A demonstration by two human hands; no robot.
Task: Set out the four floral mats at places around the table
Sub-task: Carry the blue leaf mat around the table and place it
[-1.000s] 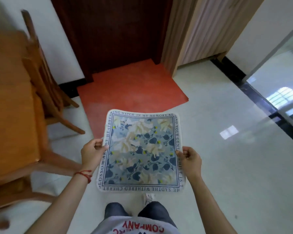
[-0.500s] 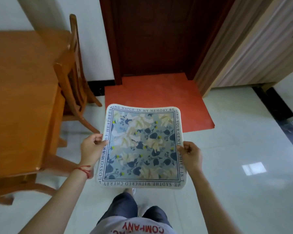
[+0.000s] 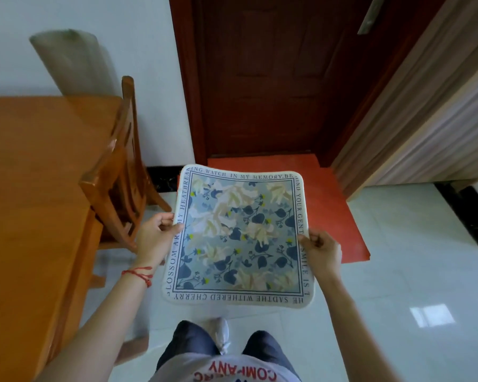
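white tiled floor [image 3: 398, 257] beside wooden table [image 3: 33, 188]; left hand [image 3: 155, 238] and right hand [image 3: 322, 250] each grip floral mat [image 3: 239, 235].

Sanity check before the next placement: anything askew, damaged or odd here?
Nothing stands out. The floral mat is intact and held fairly flat over the floor, the left hand and right hand each with a grip on a side edge. The chair stands upright at the table.
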